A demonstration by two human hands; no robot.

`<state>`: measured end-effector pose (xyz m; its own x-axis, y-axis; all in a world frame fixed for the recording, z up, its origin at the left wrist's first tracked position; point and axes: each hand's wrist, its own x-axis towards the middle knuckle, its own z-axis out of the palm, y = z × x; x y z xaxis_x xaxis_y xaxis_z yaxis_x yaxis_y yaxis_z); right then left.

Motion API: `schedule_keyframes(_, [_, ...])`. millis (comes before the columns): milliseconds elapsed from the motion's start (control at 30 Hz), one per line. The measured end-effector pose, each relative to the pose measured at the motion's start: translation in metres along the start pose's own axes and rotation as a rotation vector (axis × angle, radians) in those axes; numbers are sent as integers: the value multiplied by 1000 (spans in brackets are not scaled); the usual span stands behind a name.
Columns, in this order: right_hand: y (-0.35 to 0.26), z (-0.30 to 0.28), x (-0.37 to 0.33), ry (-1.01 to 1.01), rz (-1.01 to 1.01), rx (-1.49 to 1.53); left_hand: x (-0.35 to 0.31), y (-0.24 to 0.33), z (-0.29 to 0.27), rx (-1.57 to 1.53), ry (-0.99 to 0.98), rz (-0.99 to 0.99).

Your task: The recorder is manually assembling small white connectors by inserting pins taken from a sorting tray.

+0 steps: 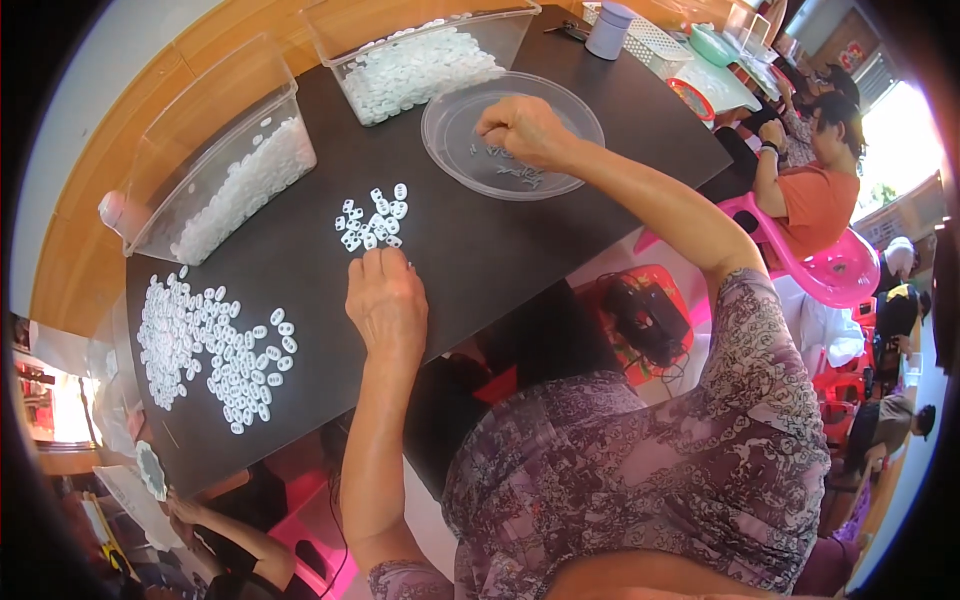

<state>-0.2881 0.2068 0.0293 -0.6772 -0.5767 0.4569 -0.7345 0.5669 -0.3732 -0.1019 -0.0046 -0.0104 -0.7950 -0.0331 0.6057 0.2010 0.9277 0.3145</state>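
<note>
My left hand (387, 300) rests on the table just below a small group of white plastic pieces with dark holes (372, 222). Its fingers are curled together, and whatever is in them is hidden. Over a round clear plastic lid (450, 165), my right hand (527, 132) has its fingertips pinched downward. Small grey metal-looking bits (520, 172) lie in the lid under that hand. Whether a bit is between the right fingertips cannot be made out. A large spread of white oval pieces (240, 365) covers the table's left end.
Two clear bins, one at the left (300, 95) and one at the back (325, 40), hold heaps of white parts. A grey-purple cup (609, 32) stands at the far edge of the dark table (480, 260). A person in orange (815, 205) sits at the right.
</note>
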Motion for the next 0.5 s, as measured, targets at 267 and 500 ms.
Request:
schedule_keyframes(267, [7, 18, 4, -58, -133, -242, -17, 8, -15, -85, 52, 13])
schedule_keyframes(500, [3, 18, 9, 13, -144, -124, -24, 7, -25, -228, 70, -67])
